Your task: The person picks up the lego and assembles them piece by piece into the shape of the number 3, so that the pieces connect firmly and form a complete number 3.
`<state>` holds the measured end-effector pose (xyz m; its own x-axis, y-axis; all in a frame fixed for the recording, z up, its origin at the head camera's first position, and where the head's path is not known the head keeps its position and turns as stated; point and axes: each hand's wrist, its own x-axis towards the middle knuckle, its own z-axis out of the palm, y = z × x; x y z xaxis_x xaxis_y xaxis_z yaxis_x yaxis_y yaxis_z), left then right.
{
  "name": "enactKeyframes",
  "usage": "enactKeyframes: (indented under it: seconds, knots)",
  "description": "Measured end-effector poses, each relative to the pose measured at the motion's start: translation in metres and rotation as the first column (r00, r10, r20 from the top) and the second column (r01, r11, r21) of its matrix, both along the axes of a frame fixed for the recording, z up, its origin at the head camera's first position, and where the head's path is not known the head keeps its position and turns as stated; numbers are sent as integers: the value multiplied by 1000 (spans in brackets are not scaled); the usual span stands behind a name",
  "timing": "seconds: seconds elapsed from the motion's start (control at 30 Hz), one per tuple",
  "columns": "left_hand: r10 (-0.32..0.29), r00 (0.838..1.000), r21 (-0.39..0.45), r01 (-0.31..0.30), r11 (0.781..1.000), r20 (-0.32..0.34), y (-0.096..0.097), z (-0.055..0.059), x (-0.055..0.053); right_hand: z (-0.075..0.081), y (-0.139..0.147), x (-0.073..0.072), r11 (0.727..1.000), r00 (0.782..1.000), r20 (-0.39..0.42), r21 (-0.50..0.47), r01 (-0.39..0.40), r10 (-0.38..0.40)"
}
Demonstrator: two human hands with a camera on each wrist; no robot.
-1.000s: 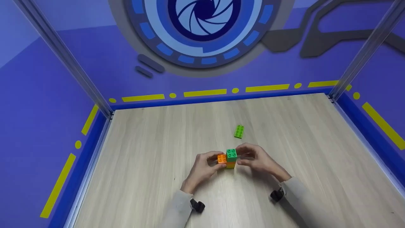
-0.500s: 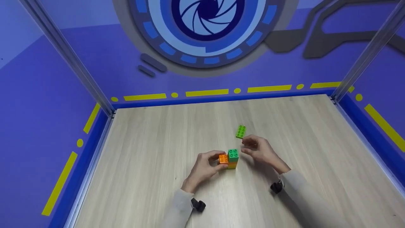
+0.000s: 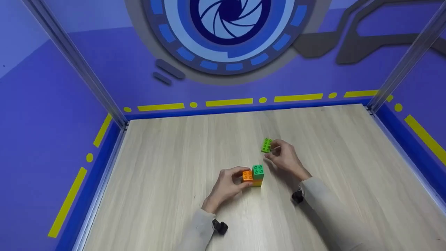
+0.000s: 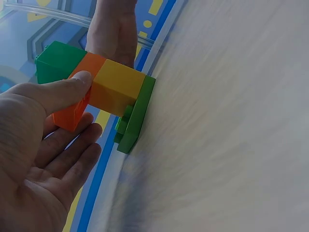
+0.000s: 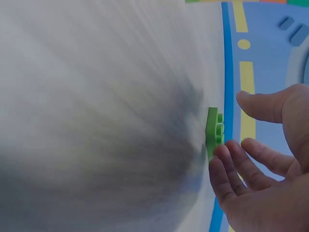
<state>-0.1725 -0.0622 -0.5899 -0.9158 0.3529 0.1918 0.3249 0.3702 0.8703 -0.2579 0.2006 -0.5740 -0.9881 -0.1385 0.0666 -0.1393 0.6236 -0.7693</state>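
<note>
My left hand (image 3: 225,184) pinches the orange toy brick (image 3: 247,176) of a small stack between thumb and fingers. On top of the orange brick sits a green brick (image 3: 258,171), to one side. In the left wrist view a yellow brick (image 4: 118,88) is under the orange one, joined to a thin green plate brick (image 4: 139,121) at the bottom. Farther back lies a flat lime-green brick (image 3: 266,145), studs up. My right hand (image 3: 286,157) is beside it, thumb and fingers spread apart; in the right wrist view the fingertips overlap the lime brick's (image 5: 211,128) lower end, and contact cannot be told.
A pale wood-grain table (image 3: 174,150) carries everything. Blue printed walls (image 3: 223,92) with yellow dashes close it in at the back and both sides, with metal posts (image 3: 76,62) at the corners.
My right hand has left the stack's right side and moved back to the lime-green brick. The left hand keeps its pinch on the orange brick. The view has shifted slightly.
</note>
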Motion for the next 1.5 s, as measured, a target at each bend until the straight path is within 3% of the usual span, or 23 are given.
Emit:
enactKeyframes:
  seconds: [0.23, 0.47, 0.7, 1.07, 1.5]
  knots:
    - [-21, 999, 4, 21, 1000, -25, 2, -3, 1, -6, -2, -8, 998, 998, 17, -6, 62, -62]
    - [-16, 1000, 4, 16, 1000, -12, 2, -4, 2, -11, -6, -15, 994, 991, 76, -7, 111, -111]
    - [-14, 1000, 6, 14, 1000, -8, 1, -5, 2, -12, -12, -21, 987, 983, 86, 28, 160, -162]
    - [-14, 1000, 7, 14, 1000, 3, 0, -2, 2, -15, -14, -26, 989, 988, 48, 38, 146, -148]
    - [-16, 999, 22, 15, 1000, 33, -2, 1, 0, -12, -14, -27, 993, 990, 74, 32, 115, -117]
